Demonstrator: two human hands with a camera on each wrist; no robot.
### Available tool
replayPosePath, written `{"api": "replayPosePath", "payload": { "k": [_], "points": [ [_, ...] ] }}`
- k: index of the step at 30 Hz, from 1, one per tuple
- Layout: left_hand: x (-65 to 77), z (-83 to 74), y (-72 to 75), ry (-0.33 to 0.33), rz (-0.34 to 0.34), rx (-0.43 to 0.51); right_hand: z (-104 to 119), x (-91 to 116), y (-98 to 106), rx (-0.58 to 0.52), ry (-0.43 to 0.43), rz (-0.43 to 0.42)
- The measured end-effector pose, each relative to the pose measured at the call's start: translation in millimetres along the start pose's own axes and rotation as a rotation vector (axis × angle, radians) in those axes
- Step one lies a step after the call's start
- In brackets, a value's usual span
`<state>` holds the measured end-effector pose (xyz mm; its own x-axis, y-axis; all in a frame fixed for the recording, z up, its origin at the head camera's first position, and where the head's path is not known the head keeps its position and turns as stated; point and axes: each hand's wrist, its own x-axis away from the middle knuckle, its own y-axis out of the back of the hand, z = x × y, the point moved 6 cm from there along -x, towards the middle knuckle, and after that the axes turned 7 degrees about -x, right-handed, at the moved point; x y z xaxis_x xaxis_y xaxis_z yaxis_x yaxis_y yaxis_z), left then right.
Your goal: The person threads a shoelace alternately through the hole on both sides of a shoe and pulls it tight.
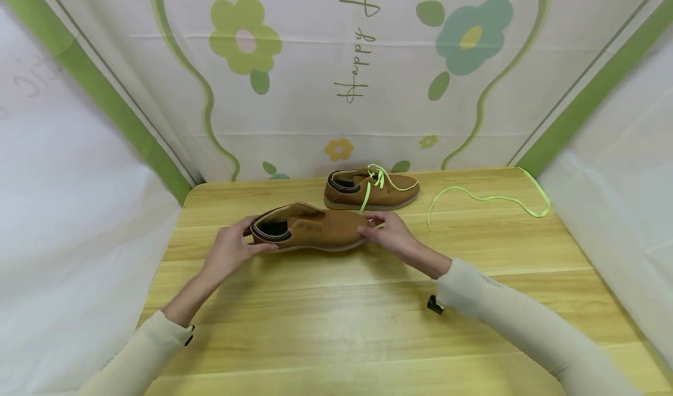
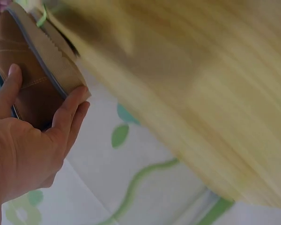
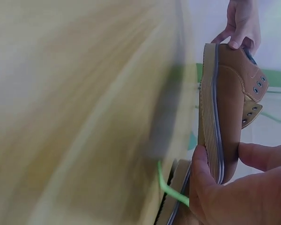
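Observation:
Both hands hold a brown shoe (image 1: 336, 226) without a lace, its eyelets bare, its toe pointing right. At the heel, my left hand (image 1: 231, 247) grips with the thumb along the near side; the left wrist view shows its fingers (image 2: 68, 110) at the sole's heel edge. My right hand (image 1: 391, 235) pinches the toe end, and in the right wrist view the thumb (image 3: 257, 154) lies on the upper with fingers against the sole. In that view a gap shows between sole and table. Just behind stands a second brown shoe (image 1: 405, 194) with a neon green lace (image 1: 380, 177) through it.
A loose neon green lace (image 1: 489, 198) lies curved across the back right of the wooden table (image 1: 326, 326). White printed curtains (image 1: 305, 104) enclose the back and both sides, close behind the second shoe.

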<state>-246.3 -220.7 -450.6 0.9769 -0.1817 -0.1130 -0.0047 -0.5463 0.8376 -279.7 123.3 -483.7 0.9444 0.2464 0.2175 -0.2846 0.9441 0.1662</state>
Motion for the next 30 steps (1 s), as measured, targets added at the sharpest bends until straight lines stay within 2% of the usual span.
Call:
{"api": "replayPosePath", "payload": {
  "k": [5,12,18,30],
  "points": [
    [2.7,-16.3,-19.2,-0.053,-0.002,-0.01,-14.8,16.7,18.3,0.043,-0.02,-0.006],
    [10.3,-34.1,-39.0,-0.097,0.012,0.009,-31.9,38.2,33.9,0.026,-0.04,0.004],
    [14.1,-40.7,-51.1,-0.102,0.035,0.061,-40.2,50.2,42.8,0.049,-0.049,0.02],
    [21.9,-44.8,-63.5,-0.127,0.013,0.067,-50.2,59.8,46.3,0.102,-0.05,0.013]
  ]
}}
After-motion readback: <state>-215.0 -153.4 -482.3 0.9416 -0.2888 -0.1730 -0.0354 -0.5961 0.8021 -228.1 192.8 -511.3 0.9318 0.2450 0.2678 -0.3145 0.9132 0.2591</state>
